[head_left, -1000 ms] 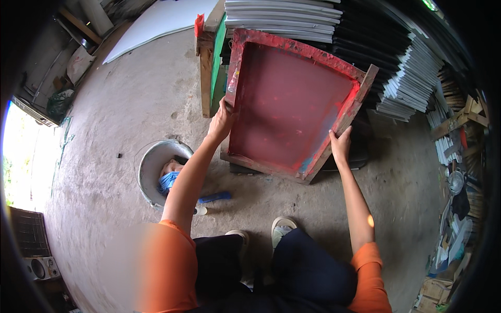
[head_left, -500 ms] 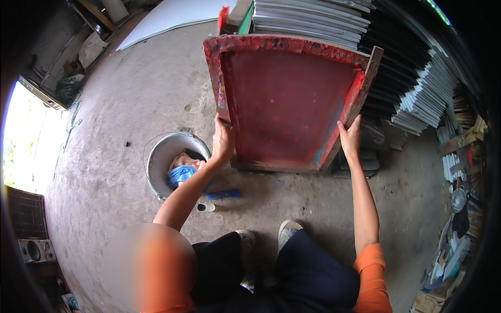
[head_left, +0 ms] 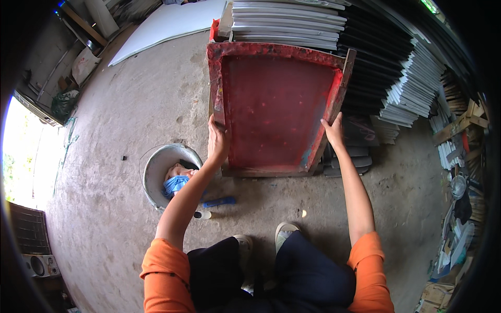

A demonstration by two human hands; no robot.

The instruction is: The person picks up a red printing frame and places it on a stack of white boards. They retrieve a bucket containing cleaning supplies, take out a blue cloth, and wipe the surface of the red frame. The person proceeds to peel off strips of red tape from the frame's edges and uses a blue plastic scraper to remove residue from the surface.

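Observation:
A screen printing frame (head_left: 276, 109) with a wooden border and dark red mesh stands tilted in front of me, caked with red paint along its top and sides. On its left side rail my left hand (head_left: 218, 140) is closed, fingers partly hidden behind the wood. The right rail is gripped by my right hand (head_left: 334, 131), thumb on the front face. To the left of the frame stands a grey bucket (head_left: 151, 175) holding a blue cloth (head_left: 176, 184) and a pinkish cloth. A blue object (head_left: 219, 202) and a small pale cylinder (head_left: 203, 214) lie beside it.
White-edged stacked panels (head_left: 287, 23) rise behind the frame, with black and white stacks (head_left: 412, 83) to the right. Dark grey pieces (head_left: 348, 163) lie by its lower right corner. A white sheet (head_left: 167, 26) is on the concrete floor at the back; scrap wood (head_left: 462, 128) lines the right edge.
The frame's top has shifted slightly, its right side now further left in view, with both hands still on its rails. The whole view has turned a little.

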